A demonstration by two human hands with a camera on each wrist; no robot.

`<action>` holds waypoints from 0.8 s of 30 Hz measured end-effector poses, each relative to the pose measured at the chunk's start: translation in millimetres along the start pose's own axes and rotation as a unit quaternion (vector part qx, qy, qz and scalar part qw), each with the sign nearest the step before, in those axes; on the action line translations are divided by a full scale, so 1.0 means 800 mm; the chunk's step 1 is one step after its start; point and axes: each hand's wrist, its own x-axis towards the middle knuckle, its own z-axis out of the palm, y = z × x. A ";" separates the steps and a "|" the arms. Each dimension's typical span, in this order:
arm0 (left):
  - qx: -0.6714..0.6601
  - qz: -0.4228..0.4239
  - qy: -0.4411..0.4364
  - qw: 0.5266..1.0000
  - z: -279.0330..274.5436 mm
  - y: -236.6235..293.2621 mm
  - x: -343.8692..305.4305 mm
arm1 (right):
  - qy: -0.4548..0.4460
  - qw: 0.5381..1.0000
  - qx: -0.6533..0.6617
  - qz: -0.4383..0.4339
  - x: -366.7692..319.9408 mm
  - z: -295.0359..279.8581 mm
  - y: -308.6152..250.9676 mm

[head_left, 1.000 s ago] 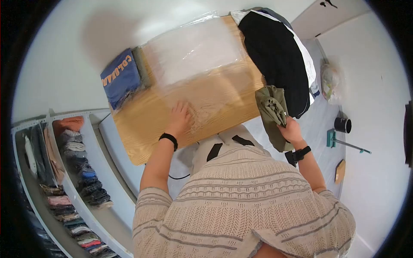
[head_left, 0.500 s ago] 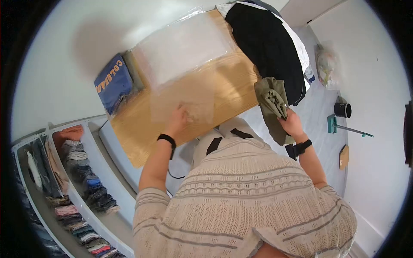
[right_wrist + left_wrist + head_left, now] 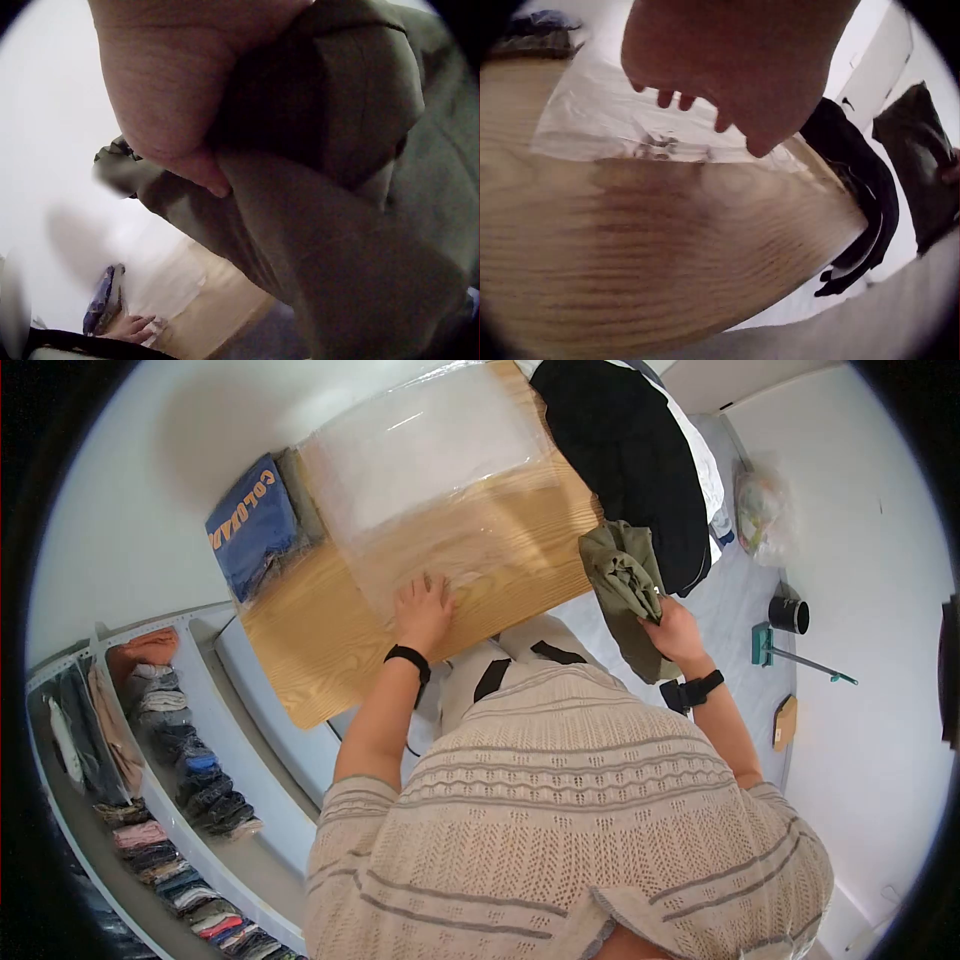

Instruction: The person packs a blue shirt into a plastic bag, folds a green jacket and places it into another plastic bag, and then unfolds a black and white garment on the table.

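My left hand [image 3: 423, 615] rests with its fingers spread at the near end of a clear plastic bag [image 3: 372, 572] on the wooden table. In the left wrist view, the fingertips [image 3: 686, 101] stand over the crinkled bag [image 3: 585, 124]. Off the table's right edge, my right hand [image 3: 678, 632] grips a folded olive-green garment [image 3: 622, 565] by its near side. Up close in the right wrist view, the thumb [image 3: 214, 176] presses against the olive cloth [image 3: 352, 255], whose folds hide the other fingers.
A stack of clear bags [image 3: 430, 450] covers the table's far part. A bagged blue garment [image 3: 250, 530] lies at the left edge, and a heap with a black garment [image 3: 620, 460] hangs over the right. Shelves of folded clothes [image 3: 190, 745] stand left; a broom [image 3: 765, 647] lies right.
My left hand has gone from bunched fingers on the bag to spread ones, and the bag has shifted. My right hand keeps its grip on the olive garment. The head view has moved slightly.
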 end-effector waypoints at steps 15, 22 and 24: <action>-0.057 0.059 0.040 0.996 -0.001 -0.031 -0.017 | 0.006 0.990 -0.015 -0.142 0.033 0.002 -0.023; -0.093 0.106 0.104 0.984 -0.038 -0.004 0.007 | -0.047 0.959 -0.090 -0.264 0.067 0.018 -0.086; -0.112 0.107 0.135 0.979 -0.039 0.006 0.017 | -0.060 0.954 -0.087 -0.281 0.075 0.027 -0.099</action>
